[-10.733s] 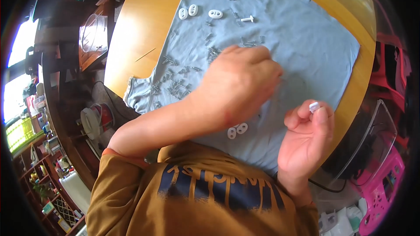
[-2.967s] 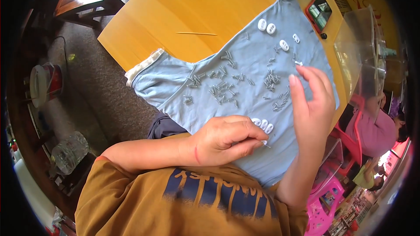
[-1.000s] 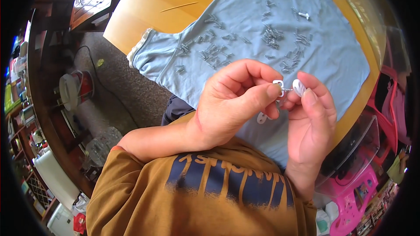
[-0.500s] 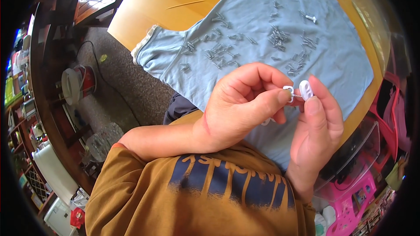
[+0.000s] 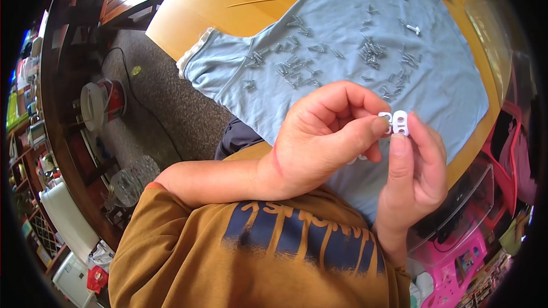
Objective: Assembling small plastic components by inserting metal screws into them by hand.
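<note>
Above the near right part of the blue garment (image 5: 451,74), the left hand (image 5: 319,137) pinches a small white piece (image 5: 385,117) beside the white two-hole cord lock (image 5: 401,122) pinched by the right hand (image 5: 419,174), their spring-filled gap having just nearly closed, so joining seems advanced.

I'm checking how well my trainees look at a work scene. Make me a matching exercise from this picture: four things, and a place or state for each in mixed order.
Things
1. Thin stick
2. Springs
3. Right hand
4. Bucket

Places and states
a. On the floor, off to the left
b. Pinching a white oval piece
c. Lying on the bare yellow tabletop
d. Scattered over the blue cloth

Right pairs: 1-c, 2-d, 3-b, 4-a
</note>
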